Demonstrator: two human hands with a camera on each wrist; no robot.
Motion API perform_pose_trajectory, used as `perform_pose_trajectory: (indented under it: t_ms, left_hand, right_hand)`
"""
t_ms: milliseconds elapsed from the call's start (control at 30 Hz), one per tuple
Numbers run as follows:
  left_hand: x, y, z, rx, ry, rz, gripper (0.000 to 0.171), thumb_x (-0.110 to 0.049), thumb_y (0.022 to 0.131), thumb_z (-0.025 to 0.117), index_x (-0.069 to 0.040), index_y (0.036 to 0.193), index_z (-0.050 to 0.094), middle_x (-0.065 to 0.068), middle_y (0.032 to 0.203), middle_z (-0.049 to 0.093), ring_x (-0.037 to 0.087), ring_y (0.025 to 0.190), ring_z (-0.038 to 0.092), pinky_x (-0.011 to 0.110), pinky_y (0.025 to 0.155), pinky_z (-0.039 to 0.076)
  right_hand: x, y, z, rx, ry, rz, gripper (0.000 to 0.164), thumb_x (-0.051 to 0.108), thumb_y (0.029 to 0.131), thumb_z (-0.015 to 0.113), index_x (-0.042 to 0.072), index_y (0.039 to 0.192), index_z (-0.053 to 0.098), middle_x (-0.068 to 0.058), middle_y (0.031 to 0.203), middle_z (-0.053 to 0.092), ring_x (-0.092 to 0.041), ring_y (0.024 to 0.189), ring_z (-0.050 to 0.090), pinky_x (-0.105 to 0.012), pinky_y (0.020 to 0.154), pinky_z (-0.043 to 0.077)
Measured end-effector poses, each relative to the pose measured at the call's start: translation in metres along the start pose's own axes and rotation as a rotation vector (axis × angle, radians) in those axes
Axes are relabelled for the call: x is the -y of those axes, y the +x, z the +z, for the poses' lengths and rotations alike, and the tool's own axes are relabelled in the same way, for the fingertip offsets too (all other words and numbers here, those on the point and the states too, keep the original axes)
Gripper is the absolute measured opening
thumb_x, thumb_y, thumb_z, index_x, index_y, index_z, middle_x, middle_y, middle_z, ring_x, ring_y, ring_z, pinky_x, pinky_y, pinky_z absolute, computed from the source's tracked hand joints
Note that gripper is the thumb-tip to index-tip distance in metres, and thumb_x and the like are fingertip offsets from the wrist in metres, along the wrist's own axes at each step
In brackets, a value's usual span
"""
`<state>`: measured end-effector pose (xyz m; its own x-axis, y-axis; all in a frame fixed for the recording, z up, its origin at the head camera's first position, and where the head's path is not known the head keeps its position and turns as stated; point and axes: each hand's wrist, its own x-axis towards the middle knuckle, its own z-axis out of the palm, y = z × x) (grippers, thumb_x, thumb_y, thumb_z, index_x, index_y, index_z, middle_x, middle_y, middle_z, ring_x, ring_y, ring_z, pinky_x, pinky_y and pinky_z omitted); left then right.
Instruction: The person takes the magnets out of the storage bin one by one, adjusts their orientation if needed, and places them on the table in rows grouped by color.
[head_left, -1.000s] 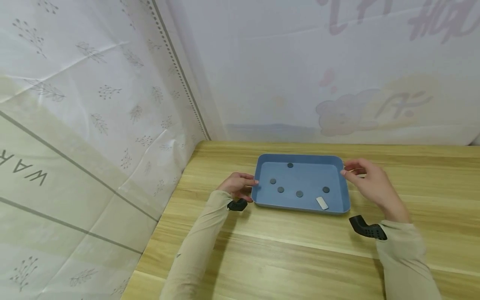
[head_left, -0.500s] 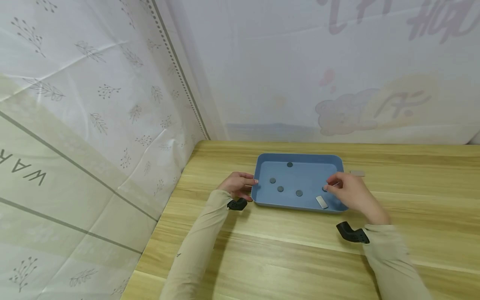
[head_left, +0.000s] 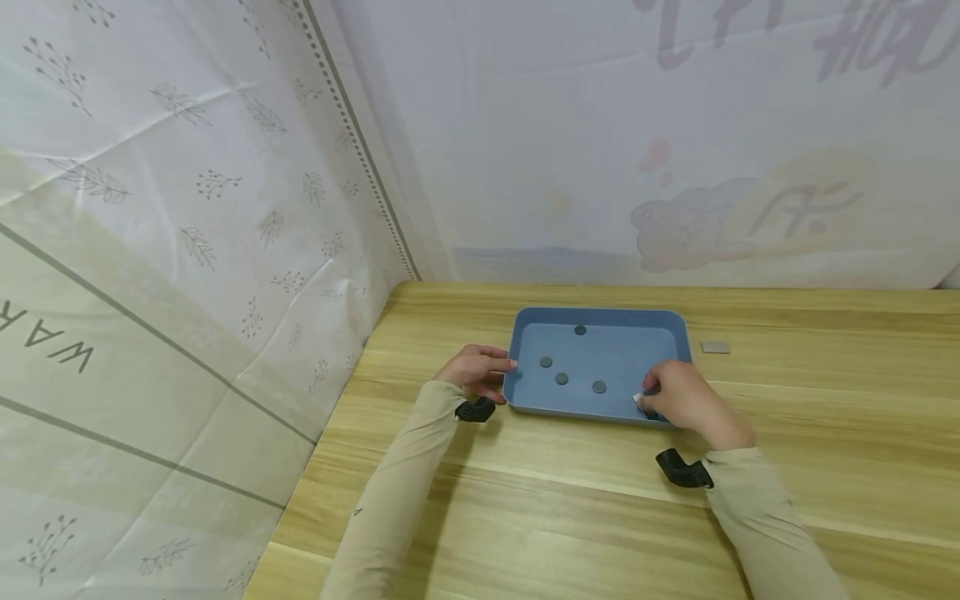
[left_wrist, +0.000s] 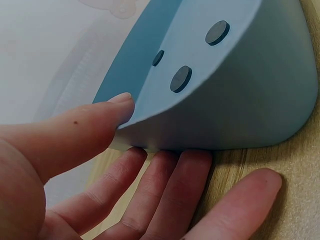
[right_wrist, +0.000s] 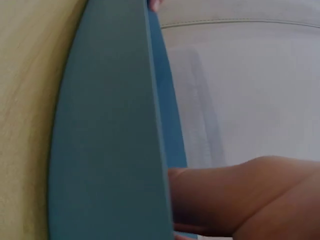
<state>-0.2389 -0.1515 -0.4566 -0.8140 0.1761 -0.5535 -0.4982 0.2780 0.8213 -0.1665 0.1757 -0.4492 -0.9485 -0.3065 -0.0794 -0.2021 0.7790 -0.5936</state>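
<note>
A shallow blue tray (head_left: 622, 350) lies on the table with several round dark grey discs in it, such as one disc (head_left: 599, 387) near its front wall. My left hand (head_left: 476, 369) holds the tray's left edge, the thumb over the rim; in the left wrist view the fingers (left_wrist: 187, 170) lie against the outer wall. Inside the tray's front right corner, my right hand (head_left: 678, 402) pinches a small white rectangular piece (head_left: 638, 399), mostly covered by the fingers. A disc that lay near there is hidden by this hand. In the right wrist view the tray wall blocks the fingertips.
On the table right of the tray lies a flat grey rectangular piece (head_left: 716, 347). The wooden table (head_left: 555, 508) meets a printed cloth (head_left: 540, 167) behind it and another on the left.
My right hand has moved from the tray's right rim down and left into the front right corner, onto the white piece. The grey piece outside has come into view. My left hand stays put.
</note>
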Motion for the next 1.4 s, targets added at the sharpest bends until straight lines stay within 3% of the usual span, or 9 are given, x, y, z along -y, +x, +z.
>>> perform_pose_trajectory:
  t_ms: [200, 567, 1167, 1400]
  left_hand:
    - [0.0003, -0.0004, 0.0003, 0.002, -0.007, 0.001, 0.047, -0.012, 0.088, 0.071, 0.002, 0.129, 0.054, 0.022, 0.123, 0.063, 0.033, 0.101, 0.068, 0.041, 0.061, 0.061]
    - [-0.001, -0.0004, 0.0003, 0.0, -0.002, -0.01, 0.049, -0.012, 0.088, 0.071, 0.002, 0.131, 0.052, 0.022, 0.123, 0.063, 0.032, 0.101, 0.068, 0.041, 0.063, 0.061]
    - [-0.0027, -0.0015, 0.0003, -0.008, 0.008, -0.027, 0.05, -0.014, 0.088, 0.071, 0.002, 0.132, 0.052, 0.021, 0.126, 0.062, 0.033, 0.104, 0.067, 0.042, 0.064, 0.062]
    - [-0.0022, -0.0012, -0.0003, -0.001, 0.005, -0.018, 0.049, -0.014, 0.088, 0.071, 0.002, 0.131, 0.053, 0.022, 0.125, 0.062, 0.033, 0.104, 0.067, 0.043, 0.065, 0.062]
  right_hand:
    - [0.0008, 0.0006, 0.0035, -0.019, -0.03, -0.007, 0.015, 0.009, 0.076, 0.077, 0.001, 0.069, 0.066, -0.009, 0.075, 0.063, -0.02, 0.07, 0.053, -0.035, 0.066, 0.046]
    - [0.0017, 0.0019, 0.0064, -0.016, -0.055, 0.0, 0.019, 0.01, 0.075, 0.078, 0.004, 0.062, 0.065, -0.004, 0.068, 0.058, -0.019, 0.066, 0.049, -0.03, 0.063, 0.043]
    - [0.0035, 0.0041, 0.0085, 0.087, -0.021, 0.05, 0.009, 0.007, 0.08, 0.07, -0.001, 0.076, 0.068, -0.013, 0.084, 0.064, -0.024, 0.077, 0.054, -0.036, 0.068, 0.049]
    - [0.0038, 0.0031, 0.0098, 0.077, -0.03, 0.058, 0.01, 0.01, 0.079, 0.072, 0.001, 0.076, 0.067, -0.012, 0.086, 0.063, -0.03, 0.088, 0.052, -0.038, 0.074, 0.046]
